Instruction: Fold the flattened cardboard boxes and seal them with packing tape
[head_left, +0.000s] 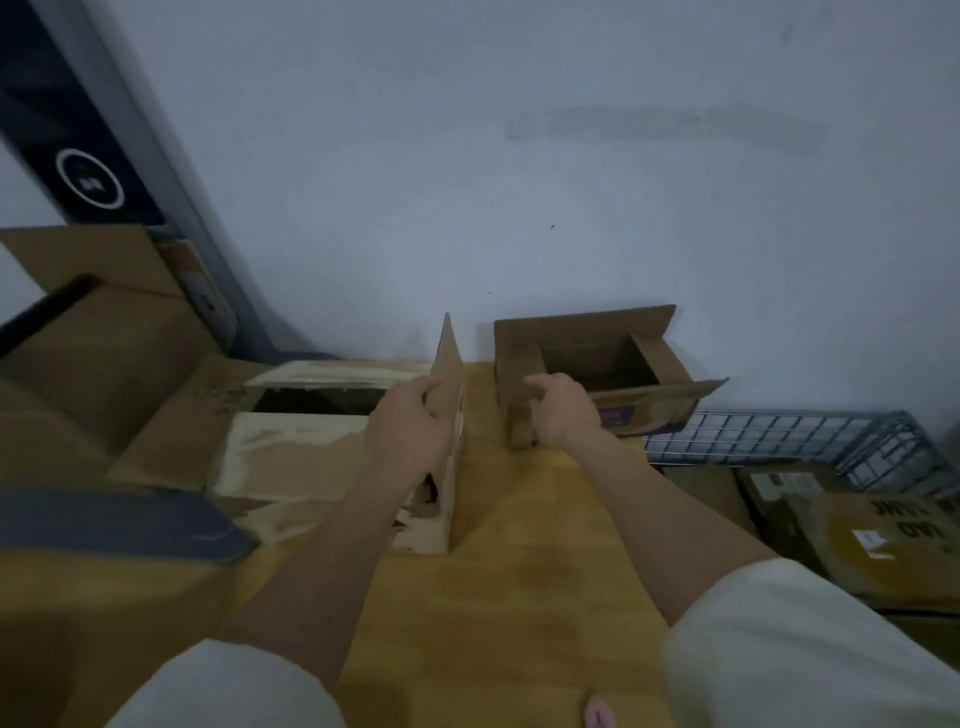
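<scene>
The left hand (408, 434) grips the raised flap (451, 395) of a big box (311, 457). Its fingers curl over the flap's top edge, near the far end. The flap stands up on its edge and is a little tilted. Its long side runs away from the person, toward the wall (519, 182).

The big box lies on the left part of the table (519, 571). Its top is partly open, with a dark gap between two pale flaps. The long side of the box runs left to right.

The right hand (561, 413) grips a flap (519, 395) of the small box (587, 364). The fingers are curled around that flap on the near left corner. The small box sits at the far edge of the table, close to the wall. It is open at the top, and its flaps stick out. Its long side runs left to right.

The two boxes are near each other but do not touch.

A wire rack (779, 436) lies to the right of the small box.
</scene>
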